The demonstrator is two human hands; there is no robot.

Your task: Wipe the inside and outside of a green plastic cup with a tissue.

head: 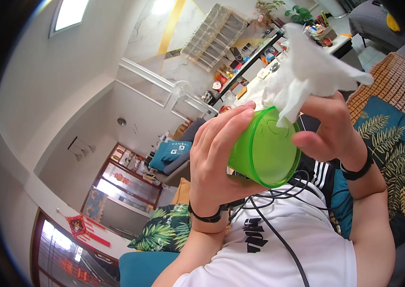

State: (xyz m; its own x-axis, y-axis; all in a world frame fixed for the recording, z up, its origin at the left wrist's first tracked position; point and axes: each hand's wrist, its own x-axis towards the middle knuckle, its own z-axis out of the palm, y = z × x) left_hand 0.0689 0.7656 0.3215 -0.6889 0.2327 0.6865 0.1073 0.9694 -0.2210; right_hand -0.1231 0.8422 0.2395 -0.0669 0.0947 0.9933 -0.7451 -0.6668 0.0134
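A translucent green plastic cup (267,150) is tilted with its open mouth towards the camera, and my left hand (217,158) is wrapped round its side. By the cup's far rim, my right hand (328,129) has a white tissue or cloth (310,68) over its fingers. One corner of the white sheet hangs at the rim of the cup. The right thumb is bent near the cup's right edge and looks blurred. How firmly the right fingers pinch the sheet is partly hidden behind it.
Black cables (278,229) run over my white shirt beneath the cup. A fern-patterned cushion (392,154) lies at the right, and a leaf-print cushion (166,227) at the lower left. Beyond my hands stands a long white table (252,93) with many small items.
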